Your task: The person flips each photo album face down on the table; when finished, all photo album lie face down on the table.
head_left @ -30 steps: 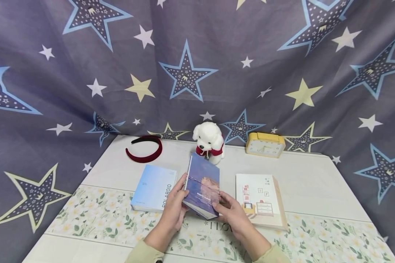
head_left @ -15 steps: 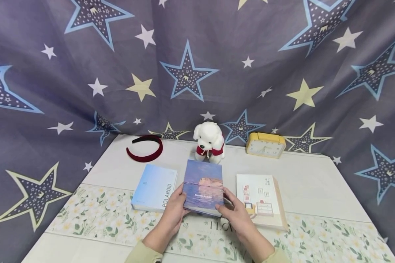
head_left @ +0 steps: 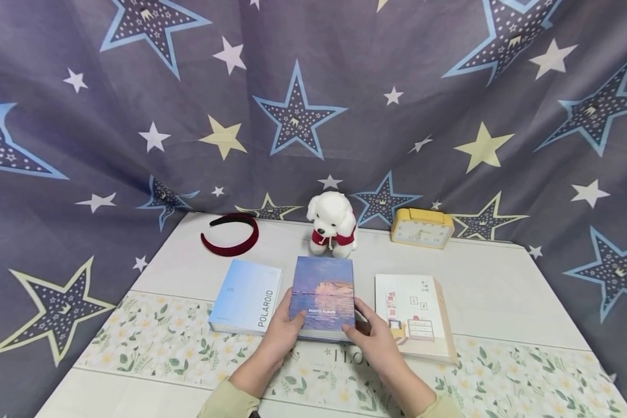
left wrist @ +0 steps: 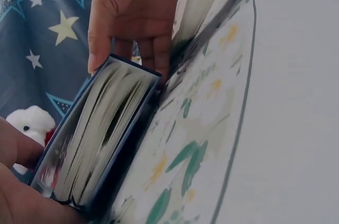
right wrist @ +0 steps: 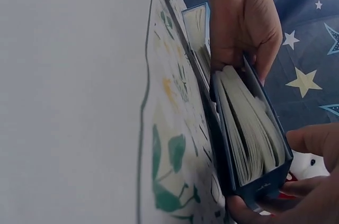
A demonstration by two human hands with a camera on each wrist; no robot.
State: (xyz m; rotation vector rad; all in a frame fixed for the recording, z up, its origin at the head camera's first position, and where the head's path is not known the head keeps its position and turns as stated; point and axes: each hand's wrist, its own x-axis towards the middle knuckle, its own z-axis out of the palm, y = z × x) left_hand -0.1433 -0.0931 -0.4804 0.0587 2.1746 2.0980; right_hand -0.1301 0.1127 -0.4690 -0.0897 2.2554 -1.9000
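The photo album (head_left: 322, 293) is between the Polaroid album (head_left: 247, 296) and the illustrated book (head_left: 415, 316), on or just above the table (head_left: 486, 290). Left grip (head_left: 282, 327) and right grip (head_left: 374, 337) grasp its opposite sides. Alignment appears nearly complete; release not yet done.

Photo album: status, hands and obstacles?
Left hand and right hand grip album by its sides. Closed, front cover up. Plush dog close behind, possible obstacle if pushed forward.
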